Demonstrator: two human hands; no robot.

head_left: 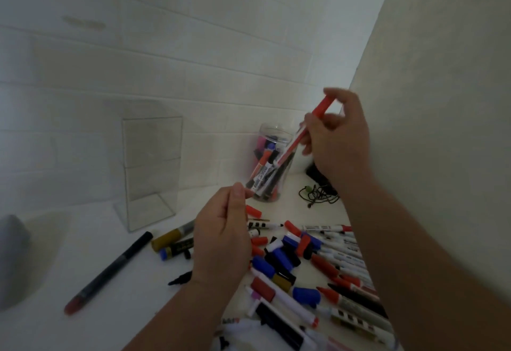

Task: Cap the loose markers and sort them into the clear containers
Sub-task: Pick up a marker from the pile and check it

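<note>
Gripping capped red marker (293,144) in right hand (338,143), fingers curled round barrel, slanted above jar (276,131). Left hand (221,237) curled beside jar; cannot tell if holding anything. Risks: snagging on packed markers or rim, toppling jar; dropping marker short.

I get a dim, underexposed view; the brightest patch glows on the tiled wall (318,55) at 1 o'clock. Tile lines bow toward 9 o'clock. The right hand (340,140) and its red marker (304,132) smear with blur; 6 o'clock looks soft.
</note>
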